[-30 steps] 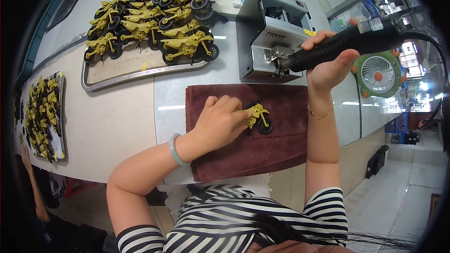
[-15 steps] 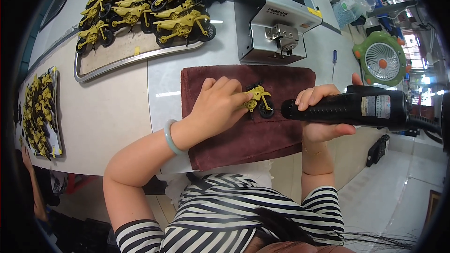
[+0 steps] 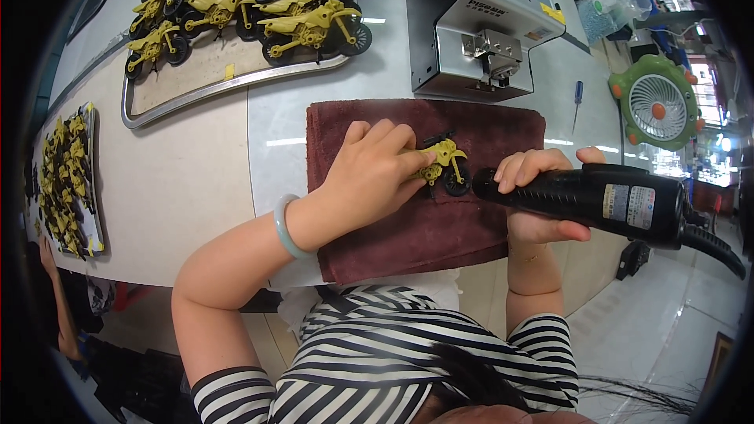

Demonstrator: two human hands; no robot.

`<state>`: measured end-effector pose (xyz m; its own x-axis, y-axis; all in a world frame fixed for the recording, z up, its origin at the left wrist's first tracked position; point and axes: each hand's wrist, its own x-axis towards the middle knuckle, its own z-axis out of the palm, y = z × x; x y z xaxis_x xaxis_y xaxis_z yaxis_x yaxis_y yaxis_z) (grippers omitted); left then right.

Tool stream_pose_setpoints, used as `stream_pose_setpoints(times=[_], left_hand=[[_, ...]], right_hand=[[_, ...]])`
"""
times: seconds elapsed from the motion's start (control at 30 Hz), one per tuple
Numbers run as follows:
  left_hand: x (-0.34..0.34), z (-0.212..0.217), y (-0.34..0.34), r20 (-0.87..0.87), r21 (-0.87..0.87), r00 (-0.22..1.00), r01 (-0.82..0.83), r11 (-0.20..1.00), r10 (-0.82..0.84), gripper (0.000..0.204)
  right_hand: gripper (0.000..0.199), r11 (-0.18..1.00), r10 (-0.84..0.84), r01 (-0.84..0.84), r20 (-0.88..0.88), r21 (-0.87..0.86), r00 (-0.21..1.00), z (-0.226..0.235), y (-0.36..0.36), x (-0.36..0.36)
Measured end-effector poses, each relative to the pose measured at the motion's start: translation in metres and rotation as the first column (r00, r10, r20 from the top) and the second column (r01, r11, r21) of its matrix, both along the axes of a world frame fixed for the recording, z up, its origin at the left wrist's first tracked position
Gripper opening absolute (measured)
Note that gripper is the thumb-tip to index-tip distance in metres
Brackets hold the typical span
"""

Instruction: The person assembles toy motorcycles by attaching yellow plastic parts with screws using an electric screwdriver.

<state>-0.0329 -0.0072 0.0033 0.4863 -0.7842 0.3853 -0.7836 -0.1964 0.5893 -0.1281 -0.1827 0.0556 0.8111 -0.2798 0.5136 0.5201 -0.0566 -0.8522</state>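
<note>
A yellow toy motorcycle (image 3: 449,154) with black wheels lies on a folded maroon towel (image 3: 408,239). My left hand (image 3: 377,169) is closed on its rear part, fingers and thumb hiding that end; the front wheel and fork stick out to the right. My right hand (image 3: 538,188) grips a black corded electric screwdriver (image 3: 581,195), held sideways with its narrow nose pointing left. That nose is close to the front wheel; I cannot make out whether a bit touches the toy.
Behind the towel stands a grey metal machine (image 3: 479,23). A tray (image 3: 228,82) of similar toy motorcycles is at the far left, another tray (image 3: 96,220) nearer left. A small screwdriver (image 3: 578,94) and a green fan (image 3: 658,102) are right. Another person's arm (image 3: 59,298) shows at the left edge.
The view has shifted slightly. The electric screwdriver has tilted, its corded end now lower. The toy motorcycle stays in my left hand, its front wheel closer to the screwdriver's nose.
</note>
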Motion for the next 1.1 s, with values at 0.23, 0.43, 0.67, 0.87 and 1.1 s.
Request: stream_pose_setpoints(times=[0.23,0.43,0.67,0.87,1.1], left_hand=[[0.001,0.0,0.004,0.005,0.017,1.0,-0.01,1.0,0.01,0.031],[-0.001,0.001,0.003,0.015,0.001,1.0,-0.001,1.0,0.001,0.031],[0.0,-0.003,0.003,0.03,-0.026,0.999,-0.013,1.0,0.014,0.031],[-0.001,-0.006,0.003,0.016,-0.05,1.0,-0.019,0.999,0.02,0.031],[-0.001,-0.008,0.003,0.017,-0.043,0.999,-0.032,0.999,0.033,0.031]], right_hand=[[0.086,0.999,0.022,-0.02,0.045,-0.047,0.999,0.03,0.004,0.016],[0.089,0.97,-0.222,0.242,0.275,-0.04,0.936,0.074,-0.033,0.083],[0.083,0.934,-0.226,0.281,0.248,-0.219,0.942,0.053,-0.035,0.107],[0.099,0.988,0.058,-0.079,0.161,0.129,0.985,0.039,0.006,0.051],[0.101,0.997,0.046,-0.048,-0.04,-0.06,0.998,0.019,0.037,0.016]])
